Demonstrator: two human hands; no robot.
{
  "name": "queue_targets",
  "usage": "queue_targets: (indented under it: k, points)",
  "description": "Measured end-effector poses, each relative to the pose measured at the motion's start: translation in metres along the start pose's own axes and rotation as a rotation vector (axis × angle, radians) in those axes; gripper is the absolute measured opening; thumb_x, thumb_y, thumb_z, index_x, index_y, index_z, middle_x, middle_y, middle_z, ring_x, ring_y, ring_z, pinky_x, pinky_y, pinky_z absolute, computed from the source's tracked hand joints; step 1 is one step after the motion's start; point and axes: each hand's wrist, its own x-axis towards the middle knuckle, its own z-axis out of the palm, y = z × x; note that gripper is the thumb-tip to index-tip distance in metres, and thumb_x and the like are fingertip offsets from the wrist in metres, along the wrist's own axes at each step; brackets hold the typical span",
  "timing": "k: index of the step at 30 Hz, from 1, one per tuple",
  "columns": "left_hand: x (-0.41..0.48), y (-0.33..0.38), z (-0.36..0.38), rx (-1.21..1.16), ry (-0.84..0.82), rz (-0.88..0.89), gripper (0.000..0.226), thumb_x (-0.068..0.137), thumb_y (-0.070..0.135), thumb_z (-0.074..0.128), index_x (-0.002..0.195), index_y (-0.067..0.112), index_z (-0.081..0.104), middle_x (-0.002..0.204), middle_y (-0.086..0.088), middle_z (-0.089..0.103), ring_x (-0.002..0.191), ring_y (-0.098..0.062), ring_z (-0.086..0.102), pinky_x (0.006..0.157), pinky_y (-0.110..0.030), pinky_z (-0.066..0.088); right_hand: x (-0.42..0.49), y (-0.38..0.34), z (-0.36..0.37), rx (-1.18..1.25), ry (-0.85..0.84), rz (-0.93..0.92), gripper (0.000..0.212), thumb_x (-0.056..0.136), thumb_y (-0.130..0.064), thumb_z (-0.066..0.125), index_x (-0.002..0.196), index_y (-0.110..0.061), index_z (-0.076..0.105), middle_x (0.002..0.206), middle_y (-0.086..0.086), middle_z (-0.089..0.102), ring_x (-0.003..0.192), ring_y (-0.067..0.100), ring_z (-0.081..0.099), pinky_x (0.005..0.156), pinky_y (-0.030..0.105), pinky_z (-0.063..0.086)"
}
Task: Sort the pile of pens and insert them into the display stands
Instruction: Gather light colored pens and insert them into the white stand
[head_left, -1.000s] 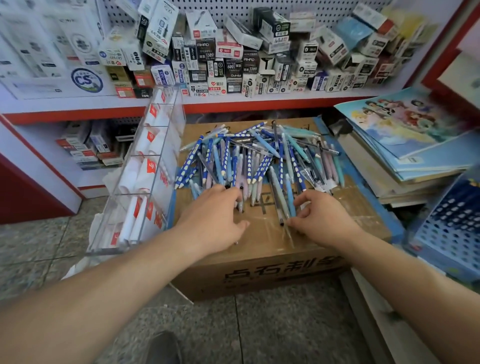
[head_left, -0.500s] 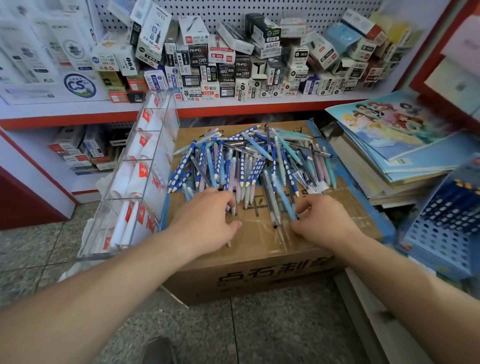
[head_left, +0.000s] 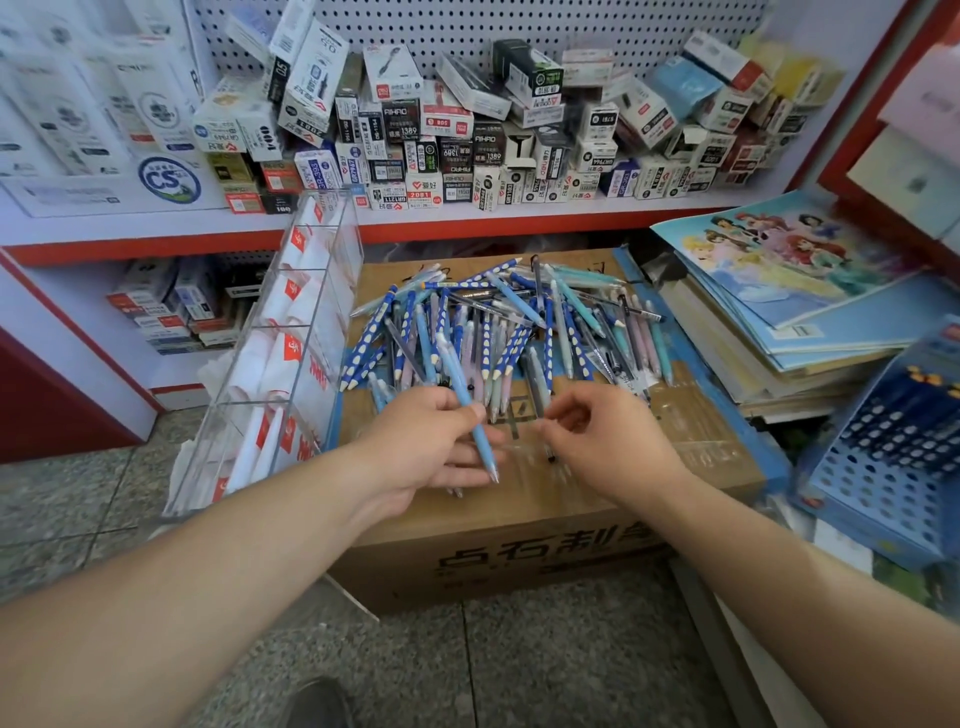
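Note:
A pile of pens (head_left: 498, 322), mostly blue with white dots, pale blue, pink and black, lies on top of a cardboard box (head_left: 519, 551). My left hand (head_left: 421, 452) sits at the pile's near edge and grips a light blue pen (head_left: 470, 410), thumb over it, tip toward me; more pen tips stick out under its fingers. My right hand (head_left: 608, 447) is just to the right, fingers curled, pinching a dark pen (head_left: 537, 389) whose tip shows below the thumb. A clear acrylic display stand (head_left: 291, 332) leans at the box's left side.
A blue perforated pen stand (head_left: 883, 467) holding dark pens sits at the right. Stacked notebooks (head_left: 789, 312) lie right of the box. A shelf (head_left: 519, 213) full of pen boxes runs behind. Tiled floor lies in front of the box.
Both hands lay flat on the pile's near edge before. My left hand has lifted a light blue pen off the pile, and my right hand's fingers have curled around a dark pen.

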Motion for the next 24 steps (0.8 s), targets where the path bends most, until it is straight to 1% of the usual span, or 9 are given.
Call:
queue_targets:
  k: [2,6,9,12,15,17,18,20,24]
  points:
    - [0.0,-0.003,-0.004,0.033,0.014,-0.001,0.01,0.102,0.01,0.056,0.108,0.003,0.059,0.102,-0.019,0.075,0.089,-0.029,0.077,0.072,-0.04,0.064,0.007,0.006,-0.002,-0.115,0.034,0.044,0.018,0.089,-0.036,0.075,0.093,-0.021,0.066,0.08,-0.009,0.065,0.074,0.007,0.063,0.06,0.019,0.049]
    - [-0.001,-0.007,-0.006,0.084,0.021,-0.001,0.016,0.099,0.004,0.06,0.115,0.007,0.061,0.102,-0.016,0.076,0.089,-0.026,0.077,0.072,-0.037,0.064,0.013,0.011,0.004,-0.166,-0.015,0.13,0.025,0.086,-0.037,0.078,0.101,-0.02,0.067,0.084,-0.008,0.065,0.08,0.011,0.064,0.075,0.033,0.059]
    - [-0.001,-0.009,-0.005,0.078,0.014,-0.006,0.021,0.098,0.003,0.061,0.116,0.012,0.06,0.099,-0.015,0.077,0.083,-0.023,0.077,0.066,-0.032,0.063,0.016,0.012,0.004,-0.139,-0.032,0.18,0.02,0.087,-0.033,0.079,0.095,-0.016,0.072,0.081,-0.007,0.067,0.076,0.011,0.066,0.071,0.03,0.058]
    - [0.0,-0.012,-0.003,0.09,0.006,-0.011,0.017,0.098,0.003,0.061,0.114,0.009,0.061,0.097,-0.014,0.076,0.079,-0.021,0.077,0.064,-0.031,0.062,0.016,0.012,0.002,-0.119,-0.054,0.205,0.015,0.087,-0.028,0.079,0.092,-0.015,0.075,0.09,-0.007,0.071,0.079,0.011,0.066,0.077,0.033,0.06]
    - [0.0,-0.014,-0.002,0.097,0.01,-0.008,0.013,0.099,0.004,0.06,0.111,0.009,0.062,0.099,-0.015,0.077,0.083,-0.024,0.077,0.066,-0.033,0.062,0.015,0.011,-0.001,-0.075,-0.042,0.235,0.004,0.088,-0.021,0.076,0.089,-0.017,0.077,0.096,-0.006,0.073,0.078,0.012,0.068,0.079,0.035,0.06]
    - [-0.001,-0.014,-0.002,0.078,0.015,0.0,0.01,0.1,0.007,0.06,0.109,0.01,0.063,0.098,-0.014,0.077,0.085,-0.025,0.077,0.067,-0.033,0.062,0.012,0.008,-0.004,-0.013,0.003,0.223,0.007,0.088,-0.019,0.073,0.083,-0.023,0.075,0.086,-0.006,0.074,0.073,0.008,0.068,0.076,0.032,0.061]
    - [-0.002,-0.015,-0.002,0.059,0.016,0.004,0.009,0.1,0.009,0.06,0.108,0.01,0.064,0.098,-0.013,0.077,0.085,-0.025,0.077,0.066,-0.032,0.062,0.009,0.005,-0.005,0.035,0.023,0.199,0.01,0.088,-0.018,0.073,0.08,-0.025,0.073,0.08,-0.007,0.072,0.067,0.002,0.066,0.069,0.026,0.059]
    - [-0.005,-0.017,-0.001,0.007,0.019,0.009,0.009,0.1,0.012,0.061,0.108,0.009,0.064,0.098,-0.012,0.078,0.086,-0.025,0.077,0.066,-0.033,0.062,-0.001,-0.001,-0.003,0.108,0.032,0.157,0.011,0.088,-0.018,0.073,0.079,-0.025,0.073,0.069,-0.01,0.069,0.053,-0.003,0.061,0.053,0.015,0.049]
    - [-0.015,-0.028,0.0,-0.052,0.027,0.015,0.009,0.1,0.012,0.061,0.108,0.008,0.065,0.1,-0.011,0.078,0.089,-0.026,0.077,0.07,-0.036,0.062,-0.026,-0.015,0.01,0.177,0.03,0.106,0.007,0.086,-0.016,0.075,0.082,-0.022,0.077,0.067,-0.01,0.069,0.054,-0.005,0.059,0.051,0.009,0.042]
